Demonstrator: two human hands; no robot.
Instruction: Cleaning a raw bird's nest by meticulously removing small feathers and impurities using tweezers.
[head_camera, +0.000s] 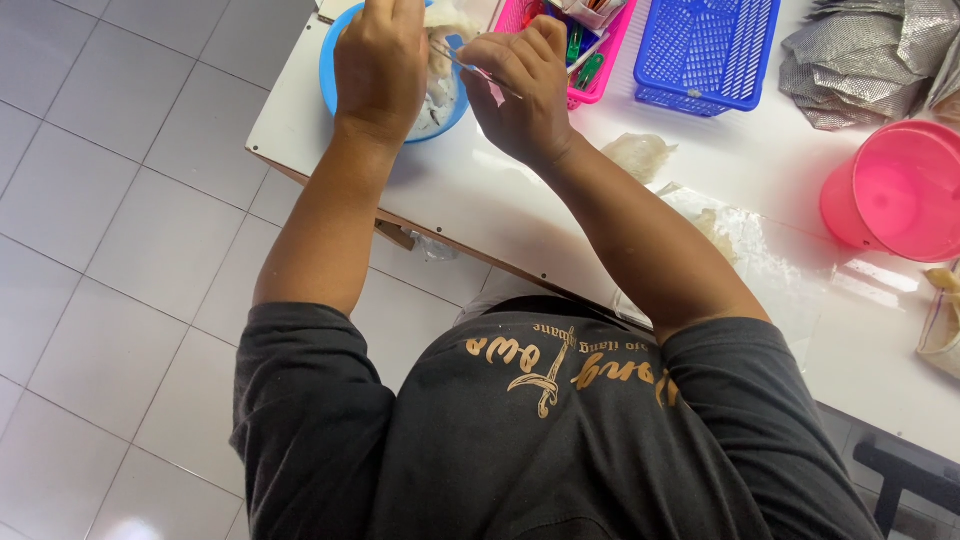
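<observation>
The left hand (380, 65) is curling shut around a pale lump (447, 25) over the blue bowl (335, 70). Right of the bowl, the right hand (520, 90) is pinching thin tweezers (470, 68), tips toward the lump. Further right are sitting a pink basket (600, 60), blue basket (705, 50) and pink cup (895, 195).

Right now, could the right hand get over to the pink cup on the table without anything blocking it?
Probably yes. The right hand pinches thin tweezers over the blue bowl; between it and the pink cup lies bare white table, so nothing blocks the way, though the fingers are occupied.
</observation>
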